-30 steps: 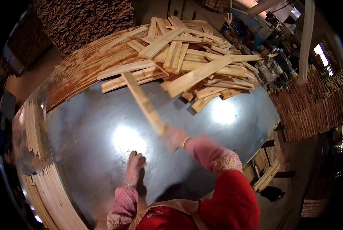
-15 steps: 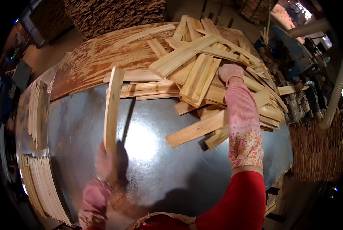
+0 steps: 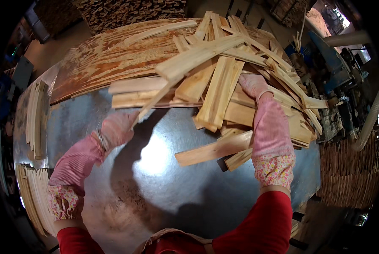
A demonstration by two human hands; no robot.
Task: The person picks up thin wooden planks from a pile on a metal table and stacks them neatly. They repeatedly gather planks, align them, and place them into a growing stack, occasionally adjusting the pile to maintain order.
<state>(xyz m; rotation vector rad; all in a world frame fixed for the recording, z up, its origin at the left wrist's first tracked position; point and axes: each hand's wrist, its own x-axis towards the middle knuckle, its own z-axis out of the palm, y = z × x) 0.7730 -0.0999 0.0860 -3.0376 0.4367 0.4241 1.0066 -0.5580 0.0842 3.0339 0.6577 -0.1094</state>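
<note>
My left hand (image 3: 118,129), in a pale pink glove, is closed round the near end of a narrow wooden slat (image 3: 157,100). The slat slants up and to the right, its far end over the edge of a loose pile of boards. Among the pile, my gloved right hand (image 3: 256,86) has its fingers curled at the edge of a wooden board (image 3: 235,91); the fingertips are partly hidden. A wide pale board (image 3: 200,55) lies across the top of the heap. Another board (image 3: 212,149) sticks out toward me beneath my right forearm.
The grey metal tabletop (image 3: 92,178) meets a rough wooden sheet (image 3: 109,59) at the back. Slats are stacked along the left edge, a short stack (image 3: 36,120) and a bigger one (image 3: 39,199). Machinery (image 3: 339,80) and a bundle of sticks (image 3: 350,169) stand at the right.
My left hand has moved up and forward, and the slat, which stood nearly upright, now tilts right toward the pile. My right hand stays at the heap, its fingers turned leftward.
</note>
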